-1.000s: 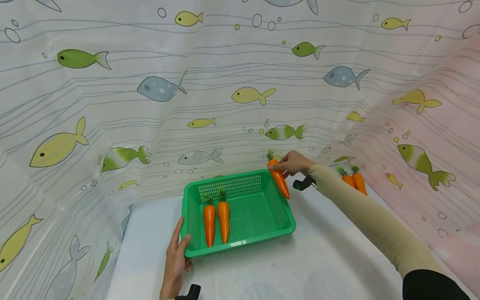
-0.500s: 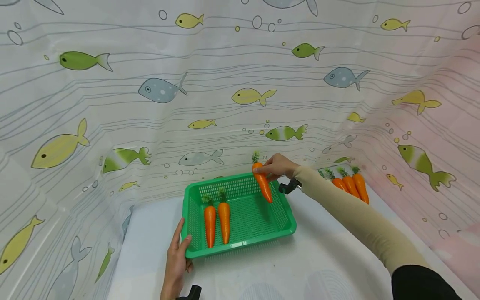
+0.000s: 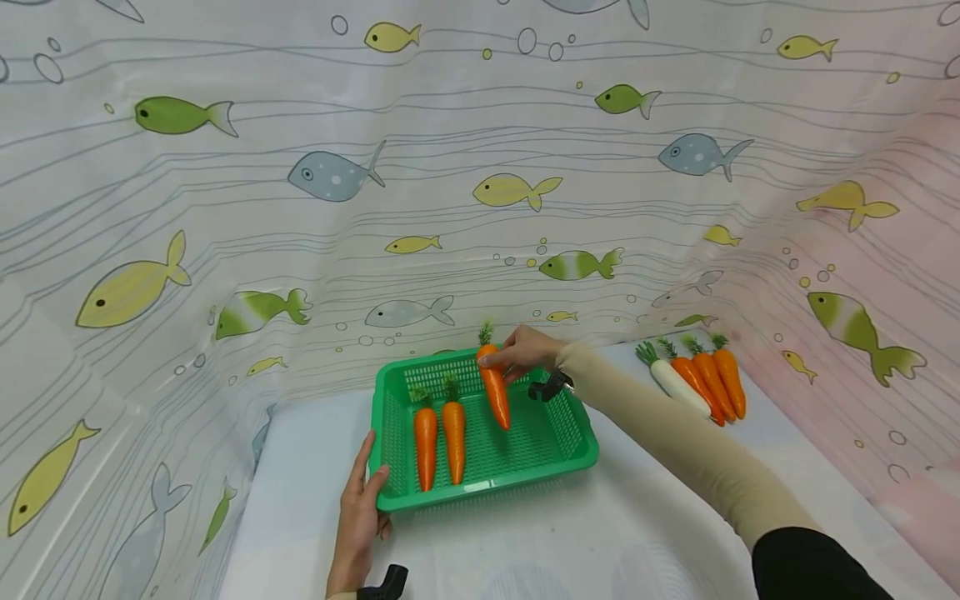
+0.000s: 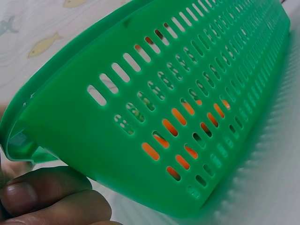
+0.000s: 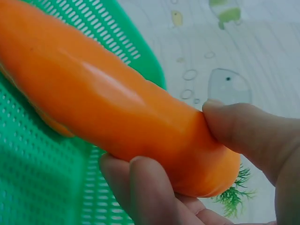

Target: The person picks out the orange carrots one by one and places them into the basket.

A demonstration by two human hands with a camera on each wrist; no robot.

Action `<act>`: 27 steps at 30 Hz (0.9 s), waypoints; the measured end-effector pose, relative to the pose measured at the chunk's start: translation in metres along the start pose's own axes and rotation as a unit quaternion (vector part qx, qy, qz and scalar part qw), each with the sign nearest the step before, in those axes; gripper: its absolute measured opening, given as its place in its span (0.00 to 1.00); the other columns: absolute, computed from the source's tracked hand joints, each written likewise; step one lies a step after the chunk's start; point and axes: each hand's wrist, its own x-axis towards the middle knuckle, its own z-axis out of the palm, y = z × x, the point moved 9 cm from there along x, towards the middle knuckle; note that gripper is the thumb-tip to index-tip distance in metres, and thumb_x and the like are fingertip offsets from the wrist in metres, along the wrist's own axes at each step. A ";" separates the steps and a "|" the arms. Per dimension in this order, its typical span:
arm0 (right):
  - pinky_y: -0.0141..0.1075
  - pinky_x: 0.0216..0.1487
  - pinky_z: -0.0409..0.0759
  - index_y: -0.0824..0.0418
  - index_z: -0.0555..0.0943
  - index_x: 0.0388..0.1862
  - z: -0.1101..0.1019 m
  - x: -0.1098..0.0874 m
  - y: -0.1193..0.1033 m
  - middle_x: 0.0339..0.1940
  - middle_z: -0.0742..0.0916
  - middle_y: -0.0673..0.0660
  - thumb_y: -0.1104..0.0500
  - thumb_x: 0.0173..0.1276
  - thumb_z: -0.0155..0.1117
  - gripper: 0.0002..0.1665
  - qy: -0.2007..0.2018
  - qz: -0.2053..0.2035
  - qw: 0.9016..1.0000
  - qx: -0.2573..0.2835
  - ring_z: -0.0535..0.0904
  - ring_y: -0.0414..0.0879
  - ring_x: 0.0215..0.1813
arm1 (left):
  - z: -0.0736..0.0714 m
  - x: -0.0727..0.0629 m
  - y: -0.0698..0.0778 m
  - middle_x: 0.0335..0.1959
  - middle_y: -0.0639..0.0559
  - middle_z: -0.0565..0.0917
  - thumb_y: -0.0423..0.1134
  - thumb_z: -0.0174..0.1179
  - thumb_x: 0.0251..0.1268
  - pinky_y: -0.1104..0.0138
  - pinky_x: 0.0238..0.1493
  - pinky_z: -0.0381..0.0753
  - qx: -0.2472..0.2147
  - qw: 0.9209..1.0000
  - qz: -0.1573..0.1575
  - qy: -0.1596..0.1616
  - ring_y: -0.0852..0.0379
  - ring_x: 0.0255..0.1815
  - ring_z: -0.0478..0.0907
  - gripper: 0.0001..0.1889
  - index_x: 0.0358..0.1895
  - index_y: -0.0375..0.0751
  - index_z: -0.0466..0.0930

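Note:
My right hand (image 3: pixel 525 352) pinches an orange carrot (image 3: pixel 495 392) near its leafy top, thumb on one side and fingers on the other. The carrot hangs tip down over the green plastic basket (image 3: pixel 487 486). In the right wrist view this carrot (image 5: pixel 108 93) fills much of the picture, its green tuft behind the fingers. Two more carrots lie side by side in the basket's left part, a left one (image 3: pixel 425 446) and a right one (image 3: pixel 454 442). My left hand (image 3: pixel 358 517) grips the basket's left rim at the near corner; the left wrist view shows curled fingers (image 4: pixel 51 192) under the rim.
On the table's right side lie a white radish (image 3: pixel 678 387) and a row of 3 carrots (image 3: pixel 716 383) with green tops. A fish-printed sheet (image 3: pixel 450 125) rises behind and at both sides of the white table (image 3: pixel 315 433).
My right hand has carried the carrot leftward from the basket's right rim to over its middle. The white radish at the right has come out from behind the arm. The left hand keeps its grip.

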 end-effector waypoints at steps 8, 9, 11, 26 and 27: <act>0.46 0.50 0.91 0.69 0.91 0.43 0.033 0.013 0.018 0.39 0.93 0.61 0.50 0.75 0.72 0.20 -0.041 0.007 0.999 0.004 0.90 0.66 0.51 | 0.000 0.000 0.001 0.39 0.42 0.89 0.53 0.48 0.87 0.68 0.17 0.67 -0.001 1.000 -0.004 0.001 0.60 0.13 0.61 0.31 0.83 0.84 0.51; 0.48 0.51 0.90 0.68 0.92 0.43 0.037 0.014 0.019 0.38 0.93 0.60 0.50 0.75 0.72 0.20 -0.044 0.006 0.999 0.000 0.90 0.66 0.52 | 0.001 0.000 0.000 0.37 0.43 0.89 0.53 0.49 0.87 0.68 0.17 0.67 -0.002 1.000 -0.006 0.001 0.60 0.13 0.61 0.31 0.83 0.84 0.51; 0.53 0.55 0.88 0.69 0.92 0.41 0.043 0.016 0.021 0.37 0.93 0.60 0.50 0.75 0.72 0.20 -0.047 0.005 0.999 -0.003 0.89 0.67 0.51 | 0.001 0.000 0.000 0.34 0.45 0.88 0.52 0.49 0.87 0.68 0.17 0.67 -0.004 1.000 -0.008 0.001 0.59 0.13 0.61 0.31 0.83 0.84 0.51; 0.34 0.37 0.89 0.67 0.90 0.34 0.071 0.027 0.047 0.33 0.91 0.57 0.53 0.74 0.73 0.17 -0.060 0.045 0.997 0.005 0.86 0.40 0.27 | 0.002 0.000 0.000 0.53 0.39 0.88 0.53 0.47 0.87 0.68 0.18 0.67 -0.003 1.000 0.001 -0.005 0.59 0.14 0.61 0.30 0.82 0.87 0.50; 0.34 0.37 0.89 0.68 0.89 0.35 0.072 0.028 0.049 0.33 0.91 0.57 0.53 0.74 0.73 0.17 -0.062 0.047 0.997 0.009 0.86 0.40 0.27 | 0.002 0.000 0.000 0.54 0.38 0.88 0.53 0.47 0.87 0.68 0.18 0.67 -0.003 1.000 0.002 -0.006 0.59 0.14 0.61 0.30 0.82 0.87 0.50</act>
